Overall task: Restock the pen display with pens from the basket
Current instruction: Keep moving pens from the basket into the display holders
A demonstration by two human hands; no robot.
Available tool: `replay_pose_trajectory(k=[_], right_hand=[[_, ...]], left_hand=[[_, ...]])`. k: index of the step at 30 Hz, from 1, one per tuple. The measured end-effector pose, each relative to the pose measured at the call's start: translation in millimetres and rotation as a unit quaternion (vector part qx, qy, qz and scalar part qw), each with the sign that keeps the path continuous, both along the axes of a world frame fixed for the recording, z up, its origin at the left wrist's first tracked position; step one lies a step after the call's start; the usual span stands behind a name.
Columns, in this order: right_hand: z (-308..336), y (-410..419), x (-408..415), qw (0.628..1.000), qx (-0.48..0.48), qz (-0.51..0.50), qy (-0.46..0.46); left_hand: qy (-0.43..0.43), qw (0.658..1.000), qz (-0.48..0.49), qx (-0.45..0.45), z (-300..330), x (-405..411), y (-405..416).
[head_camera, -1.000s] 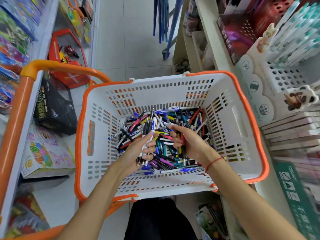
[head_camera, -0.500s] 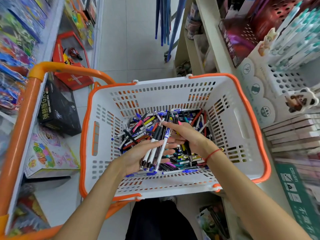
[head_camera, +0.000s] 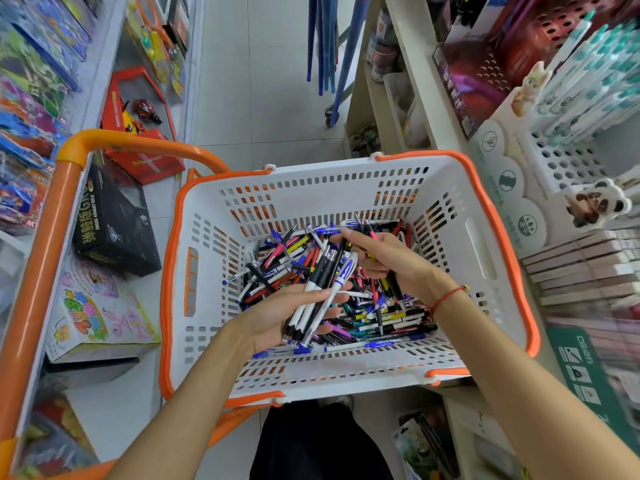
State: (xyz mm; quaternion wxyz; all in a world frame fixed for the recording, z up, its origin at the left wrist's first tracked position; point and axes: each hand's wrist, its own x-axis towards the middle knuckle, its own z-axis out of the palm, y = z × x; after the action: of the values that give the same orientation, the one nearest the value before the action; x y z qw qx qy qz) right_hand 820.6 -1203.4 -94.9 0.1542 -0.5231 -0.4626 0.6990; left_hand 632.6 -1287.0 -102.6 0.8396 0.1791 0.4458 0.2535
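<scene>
Shop aisle, tiled floor, toy boxes point(head_camera: 104, 313) on the shelves at left. White basket point(head_camera: 491, 216) with orange rim sits mid-frame, loose pens point(head_camera: 277, 261) piled in its bottom. Left hand point(head_camera: 277, 315) grips a bunch of pens point(head_camera: 322, 292) (white and black barrels) over the pile. Right hand point(head_camera: 391, 263) pinches a few pens, fingers curled. Pen display point(head_camera: 571, 147) stands right of the basket, on the shelf.

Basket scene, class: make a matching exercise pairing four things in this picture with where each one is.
Things:
1. basket
2. left hand
3. right hand
4. pen display

Places:
A. on the shelf at right
B. holding a bundle of pens
C. in front of the person
D. reaching into the loose pens

Pairs: 1-C, 2-B, 3-D, 4-A
</scene>
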Motion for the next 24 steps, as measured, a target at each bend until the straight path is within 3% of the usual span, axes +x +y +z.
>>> replay_pose_trajectory(k=[4, 7, 9, 14, 19, 22, 24], right_hand=[[-3, 4, 3, 0.999, 0.034, -0.028, -0.013], [4, 11, 13, 0.984, 0.055, -0.172, -0.005], [12, 12, 21, 0.963, 0.113, -0.242, -0.038], [24, -17, 16, 0.949, 0.203, -0.219, -0.106], [19, -53, -2, 0.966, 0.135, -0.204, -0.085], [8, -67, -9, 0.968, 0.148, -0.156, -0.13], [2, -73, -12, 0.968, 0.157, -0.13, -0.148]], left_hand=[[0.012, 1.0, -0.006, 0.001, -3, 6, -1], [-0.012, 1.0, -0.019, -0.002, -8, 6, -3], [-0.005, 0.999, 0.031, -0.02, -11, 8, -3], [-0.033, 0.985, 0.169, -0.002, -8, 23, 9], [-0.01, 0.963, 0.267, 0.028, -7, 35, 25], [0.09, 0.962, 0.258, 0.021, -14, 36, 29], [0.098, 0.969, 0.226, 0.035, -14, 36, 29]])
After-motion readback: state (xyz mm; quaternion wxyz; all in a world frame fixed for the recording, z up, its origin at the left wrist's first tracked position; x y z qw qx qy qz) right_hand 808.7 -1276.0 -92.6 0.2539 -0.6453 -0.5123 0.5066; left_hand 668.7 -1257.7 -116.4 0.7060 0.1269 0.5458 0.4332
